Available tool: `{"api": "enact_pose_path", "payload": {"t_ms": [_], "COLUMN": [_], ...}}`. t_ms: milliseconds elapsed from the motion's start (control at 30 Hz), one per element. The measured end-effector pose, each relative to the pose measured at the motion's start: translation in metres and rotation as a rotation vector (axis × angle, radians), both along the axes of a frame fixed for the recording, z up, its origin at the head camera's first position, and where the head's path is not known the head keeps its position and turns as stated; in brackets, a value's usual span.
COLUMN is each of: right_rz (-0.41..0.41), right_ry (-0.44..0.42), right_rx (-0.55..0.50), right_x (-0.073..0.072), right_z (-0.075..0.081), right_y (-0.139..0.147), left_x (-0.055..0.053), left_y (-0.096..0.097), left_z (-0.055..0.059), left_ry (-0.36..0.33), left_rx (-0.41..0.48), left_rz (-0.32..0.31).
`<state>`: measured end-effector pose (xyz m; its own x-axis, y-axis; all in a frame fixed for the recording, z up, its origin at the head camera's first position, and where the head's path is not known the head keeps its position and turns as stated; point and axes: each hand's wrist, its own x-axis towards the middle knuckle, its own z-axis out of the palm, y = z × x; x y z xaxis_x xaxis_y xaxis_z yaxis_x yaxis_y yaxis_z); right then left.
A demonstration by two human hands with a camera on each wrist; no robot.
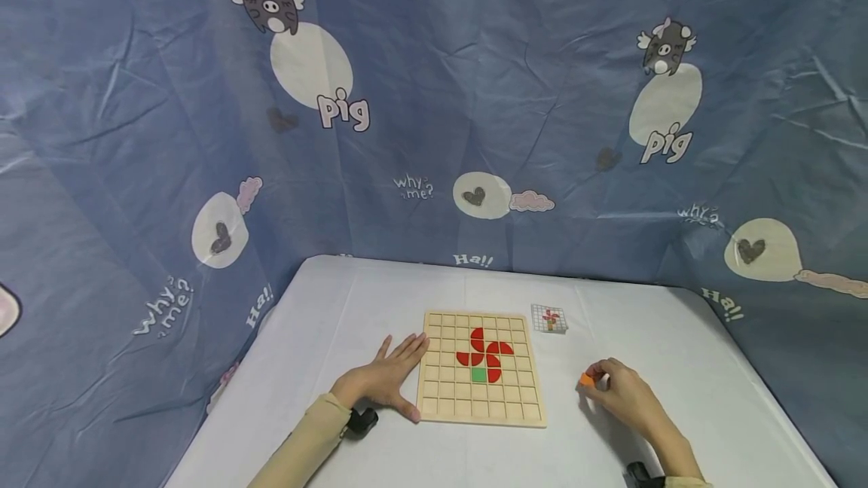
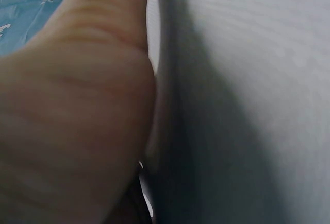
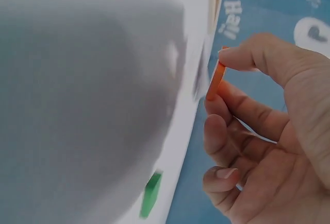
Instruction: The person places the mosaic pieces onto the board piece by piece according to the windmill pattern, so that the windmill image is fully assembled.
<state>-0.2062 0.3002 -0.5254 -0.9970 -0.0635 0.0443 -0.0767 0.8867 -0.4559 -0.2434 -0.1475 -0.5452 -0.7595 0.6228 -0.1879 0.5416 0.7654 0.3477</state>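
My right hand [image 1: 622,394] pinches a thin orange tile [image 3: 215,79] between thumb and index finger, over the table to the right of the board. Its other fingers are loosely bent. A wooden grid board [image 1: 441,407] lies flat in the middle of the table. Several red quarter-round pieces [image 1: 493,375] form a pinwheel on it, with a green square tile [image 1: 478,374] just below. With fingers spread, my left hand [image 1: 386,379] rests at the board's left edge, thumb near the lower corner. Only its wrist and palm side [image 2: 77,121] fill the left wrist view.
Beyond the board's upper right corner lies a small stack of clear cards [image 1: 548,318], printed with a grid and a red pinwheel. A loose green piece [image 3: 151,195] is on the white tabletop near my right hand. Blue printed cloth [image 1: 420,134] hangs behind and around the table.
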Motion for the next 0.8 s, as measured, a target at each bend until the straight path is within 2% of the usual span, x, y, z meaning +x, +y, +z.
{"api": "enact_pose_path", "payload": {"t_ms": [267, 467, 800], "right_rz": [0.084, 0.211, 0.42], "right_ry": [0.069, 0.17, 0.207], "right_rx": [-0.021, 0.0, 0.045], "right_x": [-0.001, -0.002, 0.0], "right_z": [0.01, 0.011, 0.002], "right_y": [-0.048, -0.09, -0.142], "left_x": [0.0, -0.002, -0.001], "left_y": [0.0, 0.0, 0.001], "left_z": [0.0, -0.002, 0.0], "left_ry": [0.0, 0.006, -0.009], "left_rx": [0.003, -0.003, 0.004], "left_rz": [-0.005, 0.001, -0.001]}}
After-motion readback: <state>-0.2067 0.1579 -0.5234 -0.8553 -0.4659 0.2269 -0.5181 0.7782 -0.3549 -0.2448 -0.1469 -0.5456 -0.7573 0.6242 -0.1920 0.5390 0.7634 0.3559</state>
